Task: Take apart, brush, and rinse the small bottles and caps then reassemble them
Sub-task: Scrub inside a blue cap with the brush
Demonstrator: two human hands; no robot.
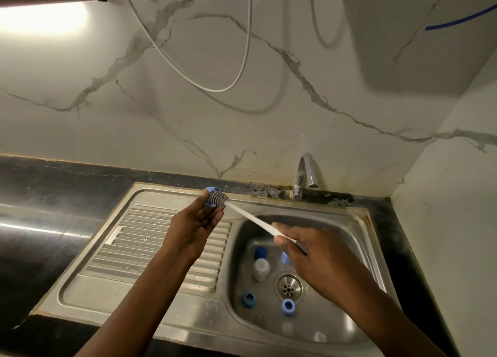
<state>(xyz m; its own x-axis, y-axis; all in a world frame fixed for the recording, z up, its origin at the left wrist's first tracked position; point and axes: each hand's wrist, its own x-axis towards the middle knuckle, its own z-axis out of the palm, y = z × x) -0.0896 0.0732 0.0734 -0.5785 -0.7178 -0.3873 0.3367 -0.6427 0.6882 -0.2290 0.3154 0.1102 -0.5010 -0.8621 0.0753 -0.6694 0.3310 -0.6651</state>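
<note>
My left hand (195, 223) pinches a small blue cap (210, 190) above the draining board. A grey bristle head of the bottle brush (218, 198) presses into the cap. My right hand (313, 254) grips the brush's white handle (252, 218) over the basin. In the basin lie a clear small bottle with a blue cap (261, 263), two loose blue caps (249, 299) (288, 307), a blue piece (285, 257) partly hidden by my right hand, and two clear bottles (287, 327) (320, 336) near the front wall.
The steel sink (357, 230) has a ridged draining board (161, 249) on the left and a drain (289, 288) in the basin. A chrome tap (304, 176), with no water running, stands behind it. Black counter (53, 195) surrounds the sink; a marble wall rises behind.
</note>
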